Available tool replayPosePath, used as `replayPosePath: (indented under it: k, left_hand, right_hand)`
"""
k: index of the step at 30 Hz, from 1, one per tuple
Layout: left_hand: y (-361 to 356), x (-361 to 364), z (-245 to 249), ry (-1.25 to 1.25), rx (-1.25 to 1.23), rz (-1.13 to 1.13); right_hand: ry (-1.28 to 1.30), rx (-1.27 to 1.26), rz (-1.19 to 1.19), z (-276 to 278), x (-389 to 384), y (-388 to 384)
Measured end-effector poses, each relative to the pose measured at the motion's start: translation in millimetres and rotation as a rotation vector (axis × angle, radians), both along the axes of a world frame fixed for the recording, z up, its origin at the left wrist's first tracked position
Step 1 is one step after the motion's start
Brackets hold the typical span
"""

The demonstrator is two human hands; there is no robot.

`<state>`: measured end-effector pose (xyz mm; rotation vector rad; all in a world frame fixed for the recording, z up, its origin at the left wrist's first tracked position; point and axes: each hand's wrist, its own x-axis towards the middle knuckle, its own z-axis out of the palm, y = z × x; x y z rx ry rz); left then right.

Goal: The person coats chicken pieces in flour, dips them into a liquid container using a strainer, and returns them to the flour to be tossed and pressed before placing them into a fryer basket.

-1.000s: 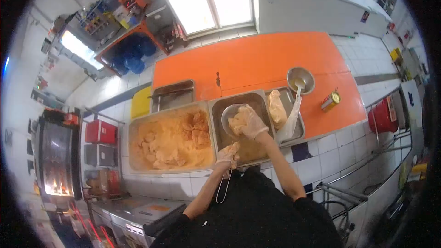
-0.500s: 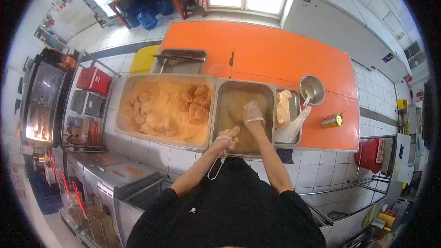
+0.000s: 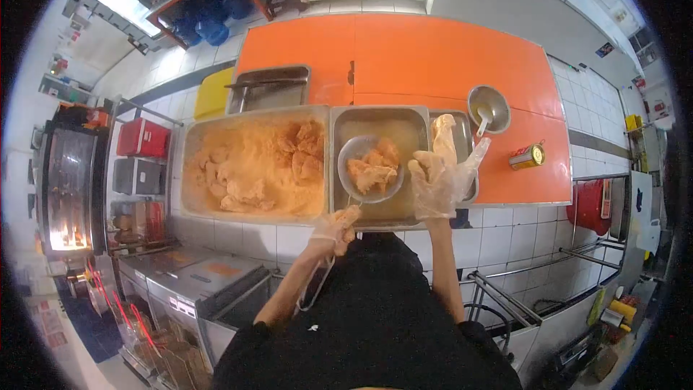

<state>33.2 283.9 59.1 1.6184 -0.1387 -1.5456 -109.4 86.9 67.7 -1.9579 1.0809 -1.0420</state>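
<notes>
At the near rim of the pan (image 3: pixel 382 110), the left grip (image 3: pixel 336 232) is clasping the strainer (image 3: pixel 354 150), which is sitting inside the pan and holding chicken (image 3: pixel 374 167). Over the pan's right rim, the right grip (image 3: pixel 442 186) is hovering, splayed apart.

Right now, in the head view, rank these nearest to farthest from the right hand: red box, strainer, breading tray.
1. Strainer, just left of the right hand.
2. Breading tray, farther left.
3. Red box, far left, past the breading tray.
</notes>
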Motion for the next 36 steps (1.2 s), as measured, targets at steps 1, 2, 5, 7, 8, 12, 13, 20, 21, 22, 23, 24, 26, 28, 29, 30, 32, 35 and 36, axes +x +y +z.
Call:
replayPosePath:
  k: [1,2,5,7,8,12,13,20,21,22,23,24,26,28,29,30,32,35,36]
  left_hand:
    - [0.1,-0.2,3.2,-0.003,0.011,-0.015]
    - [-1.3,4.6,5.6,-0.01,0.01,-0.017]
    - [4.6,-1.6,14.1,-0.004,-0.035,-0.047]
    - [6.6,-5.2,26.5,-0.087,0.012,-0.109]
    - [8.6,-6.6,27.0,-0.097,0.007,-0.107]
    - [17.1,-14.7,13.6,-0.003,-0.014,-0.037]
    - [17.5,-17.0,14.0,-0.01,0.002,-0.025]
    - [23.6,-15.7,3.8,0.014,-0.038,0.007]
    - [24.7,-14.5,9.0,0.008,-0.04,0.017]
    - [28.1,-12.7,13.4,0.01,-0.034,0.05]
    - [33.8,-8.9,18.7,0.008,-0.023,0.079]
    - [42.0,-2.8,26.0,-0.011,-0.011,0.083]
    - [59.4,11.4,40.0,-0.109,0.018,0.108]
    - [76.2,25.1,34.3,-0.246,-0.053,0.189]
    - [83.3,35.6,26.1,-0.366,-0.138,0.277]
    - [90.6,56.0,4.6,-0.38,-0.135,0.265]
    - [102.1,103.1,-55.5,-2.019,-0.229,-0.493]
    - [98.8,133.8,-83.6,-2.217,0.113,-0.543]
    - [97.3,137.9,-75.8,-2.23,0.112,-0.556]
  right_hand:
    - [0.074,-0.071,0.091,0.1,3.2,-3.6]
    - [0.066,-0.072,0.088,11.7,15.5,-9.9]
    - [0.419,-0.178,0.33,31.5,53.3,-30.2]
    - [0.869,-0.243,0.526,8.9,84.3,-40.5]
    - [0.861,-0.252,0.523,0.3,91.8,-37.5]
    - [0.635,-0.393,0.601,-103.6,110.7,-41.9]
    - [0.747,-0.364,0.623,-73.1,112.5,-34.1]
    - [0.509,-0.357,0.514,-3.8,105.8,-34.7]
    - [0.465,-0.448,0.437,-5.8,103.0,-47.2]
    - [0.413,-0.534,0.362,-8.7,98.7,-61.0]
    - [0.493,-0.497,0.322,0.9,93.6,-66.9]
    - [0.571,-0.454,0.275,17.2,87.7,-70.8]
    - [0.529,-0.257,0.216,36.8,70.8,-76.5]
    - [0.492,-0.06,0.153,56.0,54.1,-68.4]
    - [0.505,-0.018,0.124,66.7,44.8,-58.5]
    - [0.518,0.024,0.096,70.0,36.3,-50.5]
    - [0.369,0.119,0.15,25.3,29.0,-42.4]
    - [0.176,0.239,0.251,5.2,23.5,-10.7]
    - [0.138,0.258,0.283,4.8,20.9,-1.4]
